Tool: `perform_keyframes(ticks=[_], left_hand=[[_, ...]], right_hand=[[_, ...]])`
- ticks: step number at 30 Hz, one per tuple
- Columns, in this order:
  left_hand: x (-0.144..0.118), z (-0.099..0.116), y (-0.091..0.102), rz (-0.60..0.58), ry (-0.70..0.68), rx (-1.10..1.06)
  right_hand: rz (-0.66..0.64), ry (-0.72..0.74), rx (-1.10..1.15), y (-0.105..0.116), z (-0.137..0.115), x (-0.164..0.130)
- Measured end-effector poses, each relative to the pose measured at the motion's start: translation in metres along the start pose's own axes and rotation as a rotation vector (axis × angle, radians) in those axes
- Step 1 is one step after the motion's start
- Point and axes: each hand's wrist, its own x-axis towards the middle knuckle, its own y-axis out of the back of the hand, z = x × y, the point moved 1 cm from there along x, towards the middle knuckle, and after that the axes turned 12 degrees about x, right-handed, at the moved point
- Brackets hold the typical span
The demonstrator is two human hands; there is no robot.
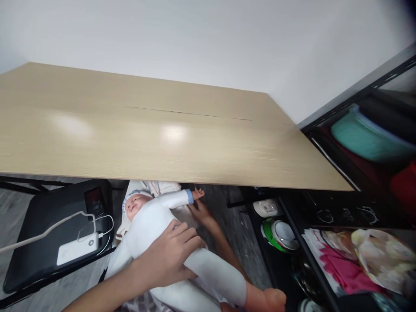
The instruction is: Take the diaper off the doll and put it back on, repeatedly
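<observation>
Below the desk's (pixel 162 143) front edge, the baby doll (pixel 152 221) in a white suit lies on its back, already carried low, not yet set down. Left hand (pixel 169 255) fingers (pixel 185 232) spread flat, pressing its belly; right hand (pixel 203 212) reaches beneath its outstretched arm, fingers hidden, so I cannot tell their grip. Left of the fingers sits a black case with a power bank (pixel 76 249); right, cluttered shelves (pixel 325 242).

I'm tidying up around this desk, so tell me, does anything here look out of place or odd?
Yes. A baby doll in white clothes lies low down, half under the front edge of the wooden table, with cloth under it. The left hand rests on its belly; the right hand reaches beneath its raised arm. A white power bank sits cabled on a black chair.
</observation>
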Motion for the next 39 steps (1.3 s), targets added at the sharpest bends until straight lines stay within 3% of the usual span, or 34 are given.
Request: perform_keyframes(ticks=[4, 6, 7, 11, 14, 16, 18, 20, 21, 22, 25, 27, 28, 31, 34, 37, 39], left_hand=[[-0.004, 0.000, -0.001, 0.072, -0.052, 0.024], [-0.004, -0.001, -0.003, 0.094, -0.100, 0.028], [-0.004, -0.001, -0.004, 0.098, -0.128, 0.025], [-0.001, 0.000, 0.001, 0.104, -0.199, -0.005], [-0.011, 0.001, 0.012, 0.122, -0.191, -0.017], [-0.034, -0.003, 0.012, 0.185, -0.153, -0.009], [-0.071, -0.013, 0.000, 0.375, -0.017, 0.001], [-0.119, -0.030, -0.022, 0.689, 0.316, -0.025], [-0.143, -0.039, -0.035, 0.789, 0.510, -0.053], [-0.164, -0.048, -0.047, 0.815, 0.679, -0.086], [-0.205, -0.067, -0.075, 0.575, 1.018, -0.304], [-0.212, -0.071, -0.081, 0.426, 1.080, -0.449], [-0.211, -0.071, -0.081, 0.410, 1.079, -0.490], [-0.201, -0.063, -0.074, 0.495, 1.044, -0.470], [-0.189, -0.056, -0.057, 0.593, 0.989, -0.346], [-0.170, -0.061, -0.020, 0.612, 0.816, -0.187], [-0.146, -0.070, 0.016, 0.517, 0.679, -0.087]], right_hand=[[0.260, -0.070, -0.070, 0.027, -0.003, -0.046], [0.357, 0.036, -0.111, 0.038, -0.023, -0.060], [0.340, 0.119, -0.129, 0.040, -0.035, -0.060], [-0.039, 0.355, -0.220, 0.026, -0.070, -0.019], [-0.270, 0.308, -0.350, 0.005, -0.078, 0.026], [-0.370, 0.305, -0.406, -0.006, -0.083, 0.044], [-0.407, 0.348, -0.425, -0.013, -0.093, 0.051], [-0.398, 0.399, -0.434, -0.018, -0.104, 0.050], [-0.389, 0.420, -0.439, -0.020, -0.109, 0.048], [-0.382, 0.440, -0.441, -0.021, -0.114, 0.046], [-0.367, 0.490, -0.410, -0.023, -0.127, 0.043], [-0.350, 0.521, -0.367, -0.020, -0.135, 0.042], [-0.336, 0.538, -0.339, -0.017, -0.139, 0.041], [-0.281, 0.601, -0.251, 0.004, -0.154, 0.032], [-0.155, 0.635, -0.215, 0.039, -0.165, 0.013], [-0.041, 0.533, -0.258, 0.077, -0.165, -0.003], [0.017, 0.411, -0.305, 0.097, -0.156, -0.005]])
